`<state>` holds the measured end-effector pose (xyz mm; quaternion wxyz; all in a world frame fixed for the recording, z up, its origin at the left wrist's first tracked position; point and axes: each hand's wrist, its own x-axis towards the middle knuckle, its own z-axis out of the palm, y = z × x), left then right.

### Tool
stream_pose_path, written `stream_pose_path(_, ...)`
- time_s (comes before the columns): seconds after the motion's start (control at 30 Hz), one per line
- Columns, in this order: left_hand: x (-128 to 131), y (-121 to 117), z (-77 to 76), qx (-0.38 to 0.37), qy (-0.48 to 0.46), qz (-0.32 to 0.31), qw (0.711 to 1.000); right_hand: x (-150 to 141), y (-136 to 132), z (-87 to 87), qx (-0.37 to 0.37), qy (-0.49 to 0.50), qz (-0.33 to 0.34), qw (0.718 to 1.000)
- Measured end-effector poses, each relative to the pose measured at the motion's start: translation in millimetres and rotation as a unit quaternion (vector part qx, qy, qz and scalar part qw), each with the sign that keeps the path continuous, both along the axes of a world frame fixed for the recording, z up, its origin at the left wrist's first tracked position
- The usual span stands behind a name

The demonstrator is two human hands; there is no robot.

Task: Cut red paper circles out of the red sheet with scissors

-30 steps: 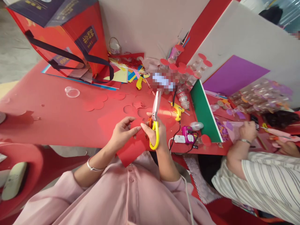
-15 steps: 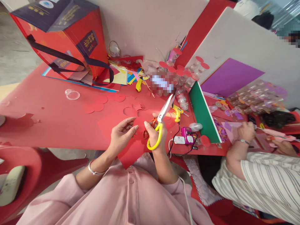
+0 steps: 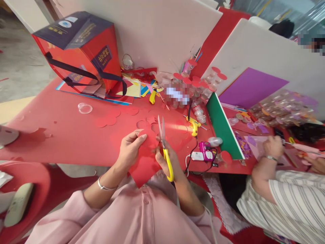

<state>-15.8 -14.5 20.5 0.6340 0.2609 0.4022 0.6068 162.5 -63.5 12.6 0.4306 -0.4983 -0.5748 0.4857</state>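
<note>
My left hand (image 3: 131, 150) pinches a piece of red paper (image 3: 147, 140) between thumb and fingers. Yellow-handled scissors (image 3: 165, 145) are in my right hand (image 3: 169, 161), their blades pointing away from me and slightly apart. The blades stand just right of the held paper; whether they touch it I cannot tell. A larger red sheet (image 3: 142, 169) hangs below my hands over the table's front edge. Beyond them lie red paper cut-outs (image 3: 108, 118) with rounded lobes and scraps with round holes.
A red bag (image 3: 76, 57) stands at the back left. A yellow glue gun (image 3: 194, 125), a power adapter (image 3: 206, 151) and a green divider (image 3: 223, 125) are to my right. Beyond the divider, a co-worker's hands (image 3: 273, 147) work with a pink glue gun (image 3: 308, 148).
My right hand has turned the scissors more upright and lowered them. My left hand now holds the red paper up in a pinch. The whole view has shifted slightly.
</note>
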Motion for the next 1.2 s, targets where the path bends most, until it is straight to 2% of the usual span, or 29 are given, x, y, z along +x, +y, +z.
stream_pose_path(0.13,-13,2,3.4,-0.001,0.035,-0.034,0.999,18,-12,-0.1,-0.075,0.021,0.094,0.993)
stream_pose_path(0.27,-20,4,4.5,-0.014,0.055,-0.073,0.996,24,-15,6.4,-0.100,0.020,0.121,0.987)
stream_pose_path(0.63,-29,8,13.7,-0.010,0.117,-0.099,0.988,27,-13,12.3,-0.093,0.019,0.146,0.985)
stream_pose_path(1.2,-33,9,9.2,-0.018,0.094,-0.107,0.990,26,-10,14.5,-0.084,0.003,0.141,0.987)
